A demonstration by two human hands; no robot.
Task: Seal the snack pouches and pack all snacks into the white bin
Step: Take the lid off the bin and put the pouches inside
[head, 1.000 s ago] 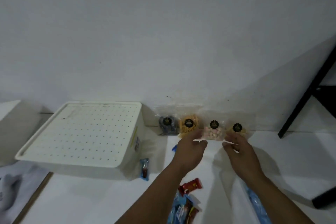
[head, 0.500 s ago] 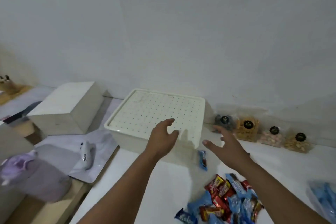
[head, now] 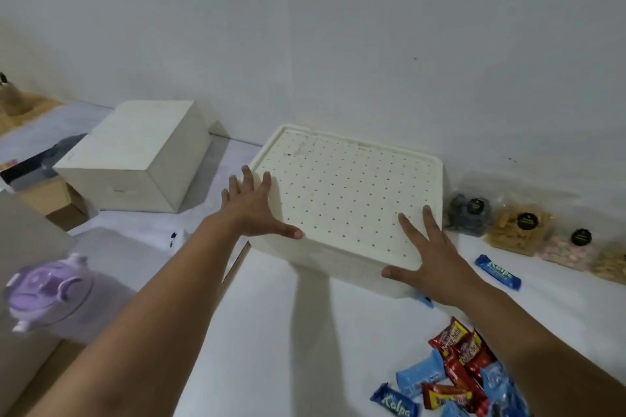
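Note:
The white bin (head: 342, 264) stands against the wall with its dotted lid (head: 349, 193) on. My left hand (head: 252, 210) is spread at the lid's left edge, fingers apart. My right hand (head: 432, 259) lies spread on the lid's front right corner. Both hands hold nothing. Clear snack pouches with black round labels line the wall to the right: a dark one (head: 469, 215), an orange one (head: 516, 228), a pink one (head: 569, 249) and a tan one (head: 611, 264). A pile of red and blue wrapped bars (head: 457, 379) lies at the front right.
A single blue bar (head: 497, 271) lies beside the bin, and another blue wrapper (head: 424, 299) peeks out under my right hand. A white box (head: 135, 159) sits to the left, with a brown carton (head: 54, 201) beside it. A purple lidded bottle (head: 47, 294) stands at the near left.
My hands left the pouches at the wall and moved left to the bin. Both now rest spread at the lid's edges. The view has swung left and down.

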